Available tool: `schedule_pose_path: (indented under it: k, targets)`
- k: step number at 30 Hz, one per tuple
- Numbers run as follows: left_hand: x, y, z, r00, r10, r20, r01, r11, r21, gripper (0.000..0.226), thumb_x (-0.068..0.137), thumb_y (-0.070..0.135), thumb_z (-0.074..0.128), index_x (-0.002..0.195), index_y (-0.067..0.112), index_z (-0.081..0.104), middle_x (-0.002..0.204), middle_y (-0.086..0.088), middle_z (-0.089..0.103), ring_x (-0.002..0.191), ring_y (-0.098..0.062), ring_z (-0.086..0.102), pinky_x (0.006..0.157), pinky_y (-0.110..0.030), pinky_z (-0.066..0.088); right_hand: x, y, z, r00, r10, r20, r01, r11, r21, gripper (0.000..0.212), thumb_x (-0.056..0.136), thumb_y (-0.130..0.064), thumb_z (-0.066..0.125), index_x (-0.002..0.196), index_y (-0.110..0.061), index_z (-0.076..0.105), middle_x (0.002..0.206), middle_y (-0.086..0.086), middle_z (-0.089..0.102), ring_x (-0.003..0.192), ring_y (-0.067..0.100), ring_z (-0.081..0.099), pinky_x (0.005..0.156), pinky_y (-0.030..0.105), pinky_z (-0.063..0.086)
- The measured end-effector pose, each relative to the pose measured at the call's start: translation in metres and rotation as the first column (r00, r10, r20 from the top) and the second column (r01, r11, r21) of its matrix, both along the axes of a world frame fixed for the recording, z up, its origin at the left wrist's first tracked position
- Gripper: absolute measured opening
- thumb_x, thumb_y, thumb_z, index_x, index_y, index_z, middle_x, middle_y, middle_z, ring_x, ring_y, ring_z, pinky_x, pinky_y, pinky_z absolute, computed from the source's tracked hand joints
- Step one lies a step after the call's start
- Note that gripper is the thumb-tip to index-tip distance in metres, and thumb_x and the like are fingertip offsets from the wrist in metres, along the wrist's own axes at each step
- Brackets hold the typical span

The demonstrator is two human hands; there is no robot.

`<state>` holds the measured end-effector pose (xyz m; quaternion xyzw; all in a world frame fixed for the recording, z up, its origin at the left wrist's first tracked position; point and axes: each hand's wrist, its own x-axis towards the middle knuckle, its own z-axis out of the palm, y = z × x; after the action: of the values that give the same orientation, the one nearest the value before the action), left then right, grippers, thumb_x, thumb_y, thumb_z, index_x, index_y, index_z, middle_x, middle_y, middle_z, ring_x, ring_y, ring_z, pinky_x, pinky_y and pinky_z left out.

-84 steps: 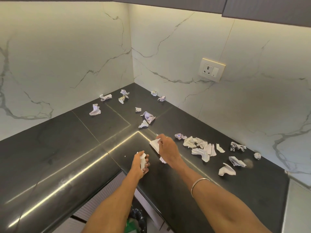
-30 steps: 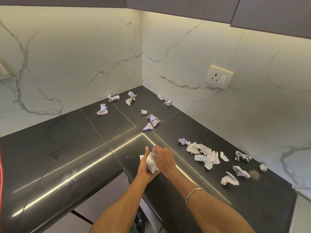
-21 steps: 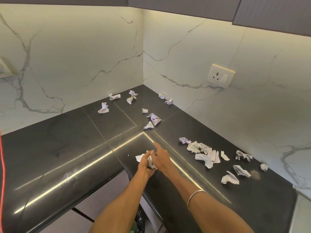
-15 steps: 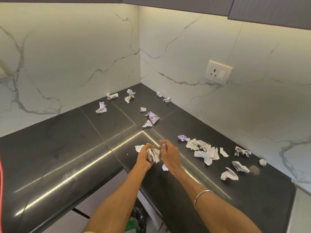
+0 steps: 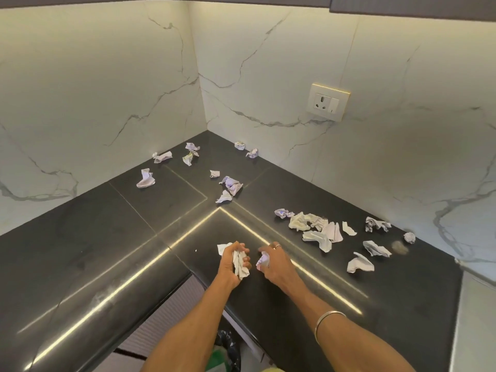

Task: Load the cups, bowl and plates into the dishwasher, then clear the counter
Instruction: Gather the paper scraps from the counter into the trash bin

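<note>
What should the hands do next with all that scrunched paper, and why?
Probably reach the right hand to the nearest paper pile. It holds only one small scrap, the left hand already grips a paper wad, and many scraps still lie on the counter.

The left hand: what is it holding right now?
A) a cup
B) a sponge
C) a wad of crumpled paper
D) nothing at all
C. The left hand has its fingers curled round a wad of crumpled paper, held just above the black counter; no cup or sponge is in view.
</note>
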<state>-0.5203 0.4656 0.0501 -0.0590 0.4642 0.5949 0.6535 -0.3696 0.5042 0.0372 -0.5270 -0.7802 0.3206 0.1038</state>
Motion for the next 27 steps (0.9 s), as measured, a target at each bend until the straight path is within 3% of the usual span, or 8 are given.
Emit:
schedule_pose_path:
  k: [3,6,11,14,17,22,27]
  targets:
    - [0.0,0.0,-0.001,1.0,-0.013,-0.013,0.013,1.0,-0.007,0.01,0.081,0.001,0.054,0.078,0.011,0.056,0.071,-0.009,0.057,0.047,-0.016,0.047,0.042,-0.019,0.04,0.01,-0.004,-0.002,0.994,-0.077,-0.071,0.077,0.997,0.002,0.025,0.083,-0.023,0.07,0.107,-0.02,0.067,0.103,-0.01,0.044,0.089,0.008,0.052,0.069,0.008,0.034]
    - [0.005,0.0,-0.002,1.0,-0.011,0.01,0.011,1.0,-0.009,0.01,0.081,-0.001,0.056,0.081,0.009,0.058,0.08,-0.013,0.063,0.053,-0.019,0.053,0.048,-0.023,0.046,0.016,-0.008,-0.005,0.982,-0.137,-0.132,0.138,0.99,0.004,0.008,0.083,-0.015,0.071,0.09,-0.018,0.074,0.088,-0.008,0.061,0.077,0.001,0.052,0.065,0.008,0.035]
    - [0.012,-0.001,-0.001,0.999,-0.008,0.046,0.008,1.0,0.003,0.01,0.081,-0.004,0.061,0.086,0.004,0.059,0.09,-0.019,0.065,0.071,-0.026,0.062,0.063,-0.031,0.056,0.023,-0.008,0.0,0.9,-0.329,-0.287,0.33,0.943,-0.046,0.018,0.078,-0.015,0.077,0.07,-0.03,0.073,0.068,-0.014,0.069,0.068,-0.003,0.063,0.064,0.009,0.041]
    - [0.016,0.001,-0.001,0.997,-0.011,0.075,0.01,1.0,0.011,0.021,0.071,-0.003,0.069,0.089,0.002,0.06,0.096,-0.022,0.065,0.086,-0.031,0.065,0.07,-0.034,0.06,0.029,-0.003,0.015,0.852,-0.358,-0.382,0.376,0.926,-0.03,0.015,0.082,-0.015,0.074,0.076,-0.028,0.075,0.069,-0.011,0.07,0.064,0.002,0.065,0.061,0.018,0.05]
    - [0.03,0.003,-0.001,0.991,-0.09,0.1,0.087,0.996,0.033,0.02,0.071,-0.003,0.071,0.089,0.0,0.062,0.097,-0.023,0.065,0.091,-0.032,0.065,0.078,-0.038,0.06,0.032,-0.004,0.03,0.858,-0.349,-0.378,0.365,0.93,-0.03,0.017,0.089,-0.006,0.064,0.09,-0.017,0.077,0.078,-0.006,0.069,0.067,0.002,0.063,0.058,0.01,0.046]
    - [0.068,0.003,-0.003,0.951,-0.277,0.136,0.258,0.956,0.139,0.026,0.073,0.011,0.072,0.096,0.002,0.064,0.092,-0.017,0.066,0.079,-0.03,0.066,0.073,-0.039,0.055,0.044,-0.008,0.032,0.875,-0.327,-0.357,0.349,0.937,-0.002,0.023,0.082,-0.006,0.066,0.087,-0.028,0.07,0.087,-0.011,0.072,0.082,0.001,0.068,0.075,0.025,0.058]
    - [0.09,0.01,-0.005,0.875,-0.413,0.252,0.367,0.906,0.211,0.027,0.085,0.024,0.071,0.095,0.0,0.066,0.083,-0.014,0.064,0.073,-0.026,0.065,0.079,-0.04,0.056,0.076,-0.012,0.032,0.878,-0.374,-0.299,0.377,0.925,-0.049,0.015,0.076,-0.011,0.074,0.082,-0.024,0.076,0.077,-0.009,0.074,0.066,0.003,0.069,0.069,0.035,0.061]
